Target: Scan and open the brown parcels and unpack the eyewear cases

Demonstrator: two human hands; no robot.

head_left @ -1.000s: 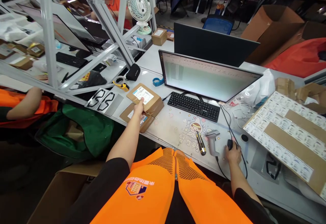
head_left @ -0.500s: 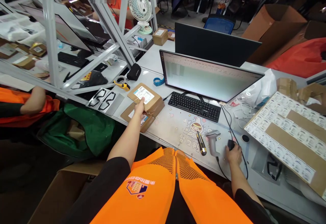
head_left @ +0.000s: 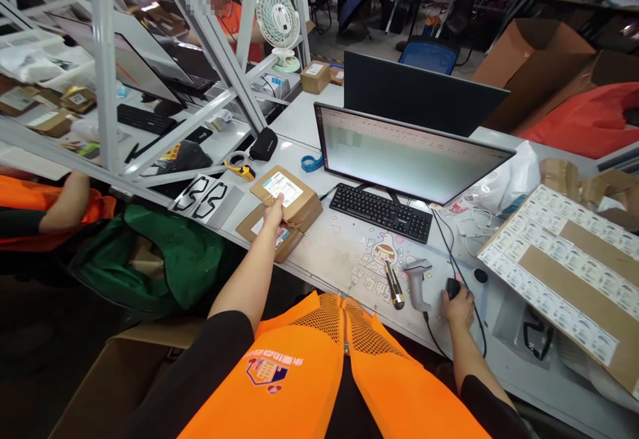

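Observation:
My left hand (head_left: 273, 213) grips the near edge of a cardboard box (head_left: 304, 209), its thumb on top by the white shipping label (head_left: 283, 187); the other fingers are hidden. That box rests partly on a second cardboard box (head_left: 288, 247), which also bears a label. On the right, my right hand (head_left: 460, 307) is wrapped over a black computer mouse (head_left: 453, 287). Left of the mouse lie a grey barcode scanner (head_left: 417, 286) and a black-and-yellow utility knife (head_left: 394, 286). A lit monitor (head_left: 409, 153) stands behind the black keyboard (head_left: 381, 212).
A large label-covered cardboard sheet (head_left: 569, 279) lies at the right. Left of the boxes are a yellow tape measure (head_left: 244, 171), a blue tape roll (head_left: 312, 162) and a black pouch (head_left: 263, 144). Metal framing (head_left: 200, 116) rises at the left, above a green bag (head_left: 184, 259). Another person's arm (head_left: 70, 203) is far left.
The camera view has shifted slightly. My left hand stays on the upper box and my right hand on the mouse, with no clear movement of either.

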